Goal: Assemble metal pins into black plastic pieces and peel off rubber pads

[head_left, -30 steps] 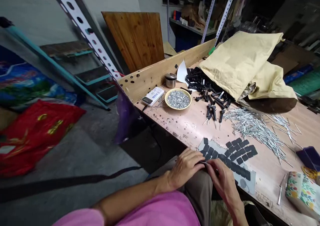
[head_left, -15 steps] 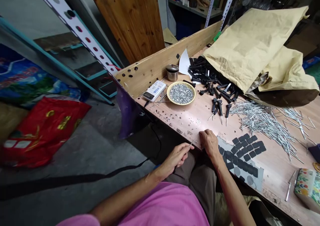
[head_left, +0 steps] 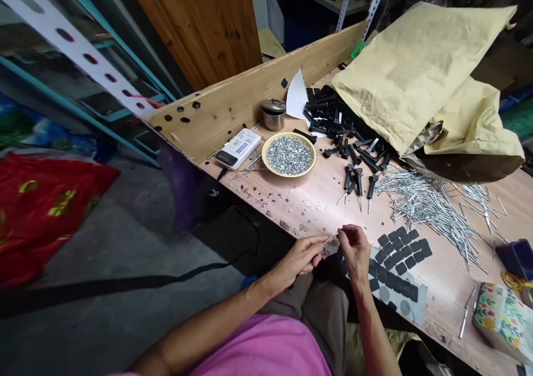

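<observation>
My left hand [head_left: 306,255] is closed around a thin metal rod [head_left: 328,239], whose bare end sticks out past the thumb and index finger at the table's front edge. Close by, my right hand [head_left: 353,248] pinches at the rod's tip; whatever lies between its fingertips is too small to make out. Tiny metal washers [head_left: 320,206] are scattered on the table just beyond the hands. Several black-handled pieces with thin metal shafts [head_left: 358,183] lie further back. Right of my right hand is a grey sheet with black rounded pads [head_left: 391,279].
A yellow bowl [head_left: 266,164] of small metal parts stands beside a white device [head_left: 238,148] and a lidded metal pot [head_left: 273,121]. Loose metal rods [head_left: 433,209] pile up at the right, below a large paper sack [head_left: 416,76]. A wooden board [head_left: 233,109] edges the table's back.
My right hand has lifted off the tabletop and come to the rod's tip. The left hand keeps its hold on the rod. The whole view has shifted slightly.
</observation>
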The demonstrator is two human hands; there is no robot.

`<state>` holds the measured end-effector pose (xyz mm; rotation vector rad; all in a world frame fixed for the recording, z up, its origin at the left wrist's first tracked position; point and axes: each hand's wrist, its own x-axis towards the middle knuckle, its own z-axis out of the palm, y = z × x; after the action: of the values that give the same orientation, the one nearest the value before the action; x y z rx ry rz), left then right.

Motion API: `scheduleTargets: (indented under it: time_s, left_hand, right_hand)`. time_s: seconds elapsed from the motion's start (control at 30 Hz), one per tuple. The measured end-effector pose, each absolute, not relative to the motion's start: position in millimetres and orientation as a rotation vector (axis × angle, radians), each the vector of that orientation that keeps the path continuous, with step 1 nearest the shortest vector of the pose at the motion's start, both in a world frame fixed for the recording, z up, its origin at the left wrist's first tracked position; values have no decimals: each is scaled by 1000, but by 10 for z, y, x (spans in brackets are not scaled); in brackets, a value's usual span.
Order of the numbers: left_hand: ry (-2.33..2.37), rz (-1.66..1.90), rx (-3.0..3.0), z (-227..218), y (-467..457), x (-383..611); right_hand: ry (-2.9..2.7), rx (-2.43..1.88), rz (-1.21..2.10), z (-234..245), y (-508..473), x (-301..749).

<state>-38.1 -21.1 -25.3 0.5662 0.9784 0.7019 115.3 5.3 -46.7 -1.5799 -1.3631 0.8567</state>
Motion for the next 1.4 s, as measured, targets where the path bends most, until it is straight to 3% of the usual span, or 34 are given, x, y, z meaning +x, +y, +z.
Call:
scheduleTargets:
  time_s: [0.4,0.73,0.93,1.4]
  left_hand:
    - [947,659,641,-224,-132,-236]
    - [958,626,697,-269,-154,-229]
    - [1106,753,1034,-252,-183,-160]
    - [1048,703,1381,-224,-248,-158]
  right_hand:
    - [-1071,-1518,908,-385,-94,1138]
    - [-1698,-1516,426,-492,-237,1254]
    - [-1739,-1523,367,-425,-276,1301]
    - [-1061,-1535,1372,-145,-263,1516]
